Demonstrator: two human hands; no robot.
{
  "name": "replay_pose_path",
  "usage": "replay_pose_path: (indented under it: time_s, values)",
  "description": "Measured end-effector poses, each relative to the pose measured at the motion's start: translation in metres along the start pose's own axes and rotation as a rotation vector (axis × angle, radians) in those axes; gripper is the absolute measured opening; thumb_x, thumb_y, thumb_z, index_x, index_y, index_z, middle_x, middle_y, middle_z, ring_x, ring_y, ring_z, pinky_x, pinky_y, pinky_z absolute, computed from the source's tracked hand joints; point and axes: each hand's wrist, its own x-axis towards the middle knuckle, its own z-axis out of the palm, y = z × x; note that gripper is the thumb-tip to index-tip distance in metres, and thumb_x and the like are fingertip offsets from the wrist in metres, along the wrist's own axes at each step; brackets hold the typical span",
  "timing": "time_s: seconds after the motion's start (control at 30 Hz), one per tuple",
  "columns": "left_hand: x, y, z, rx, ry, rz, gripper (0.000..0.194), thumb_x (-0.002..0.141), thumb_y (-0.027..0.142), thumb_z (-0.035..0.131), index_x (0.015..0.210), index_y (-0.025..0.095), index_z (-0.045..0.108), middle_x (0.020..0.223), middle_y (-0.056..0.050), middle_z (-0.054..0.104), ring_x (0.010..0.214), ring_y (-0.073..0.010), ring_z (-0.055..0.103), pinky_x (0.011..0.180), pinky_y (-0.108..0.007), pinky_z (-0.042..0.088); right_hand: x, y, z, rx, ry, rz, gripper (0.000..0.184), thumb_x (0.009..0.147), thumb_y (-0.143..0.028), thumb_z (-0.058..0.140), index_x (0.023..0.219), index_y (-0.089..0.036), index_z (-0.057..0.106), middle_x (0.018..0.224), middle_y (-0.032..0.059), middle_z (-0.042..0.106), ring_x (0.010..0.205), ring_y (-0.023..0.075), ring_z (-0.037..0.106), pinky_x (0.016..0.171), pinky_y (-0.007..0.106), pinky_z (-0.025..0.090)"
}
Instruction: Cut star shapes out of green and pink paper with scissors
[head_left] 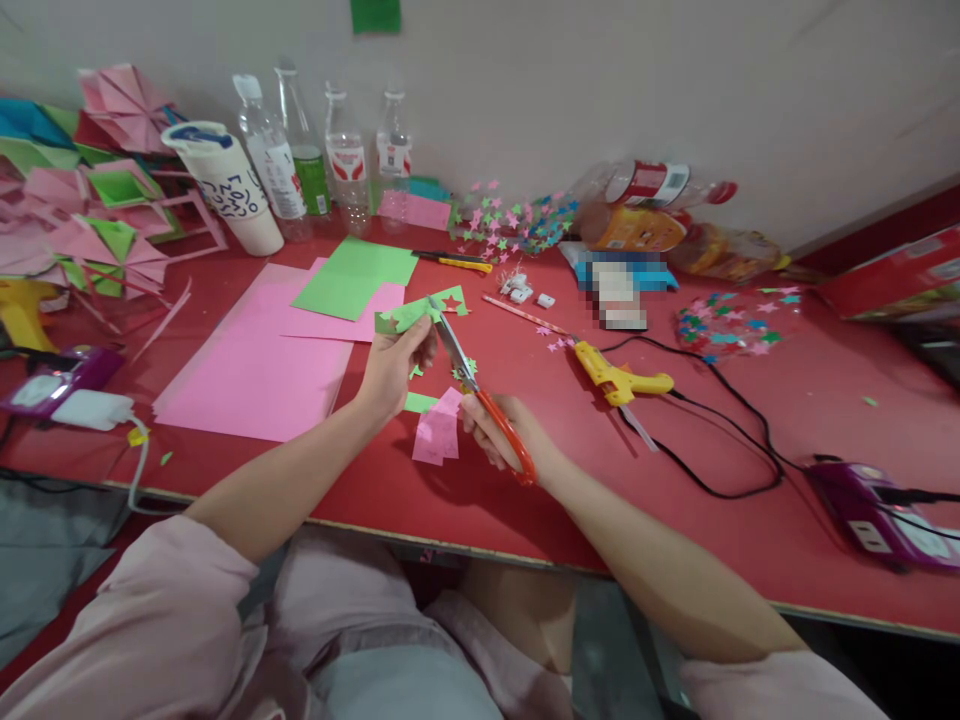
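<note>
My left hand [399, 362] pinches a strip of green paper [409, 314] that has star-shaped holes cut through it. In my right hand [504, 430] are scissors [491, 400] with orange-red handles, their blades pointing up and left to the strip. The blade tips meet the paper close to my left fingers; whether they are parted is hard to make out. Below the hands, small green paper stars [466, 370] lie on the red table [450, 510]. Beside them are pink paper pieces [436, 432] and a small green paper piece [420, 402].
Pink sheets [247, 370] and a green sheet [356, 277] lie left. A yellow glue gun [619, 375] with its black cord is right, near a purple power strip [862, 510]. Behind stand plastic bottles [346, 160], a cup [229, 190], a utility knife [457, 262] and star piles [517, 220].
</note>
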Motion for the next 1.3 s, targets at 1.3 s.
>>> replay_pose_path:
  time_s: [1.3]
  values:
    - [0.009,0.010,-0.006,-0.017,-0.015,-0.160,0.017,0.068,0.022,0.064,0.061,0.015,0.051,0.059,0.002,0.060,0.050,-0.0029,0.051,0.052,-0.018,0.041,0.009,0.001,-0.013,-0.071,0.024,0.033,0.045,0.079,-0.060,0.053,0.063,-0.019,0.045,0.035,-0.0089,0.035,0.026,0.0056,0.034,0.030,0.019,0.031]
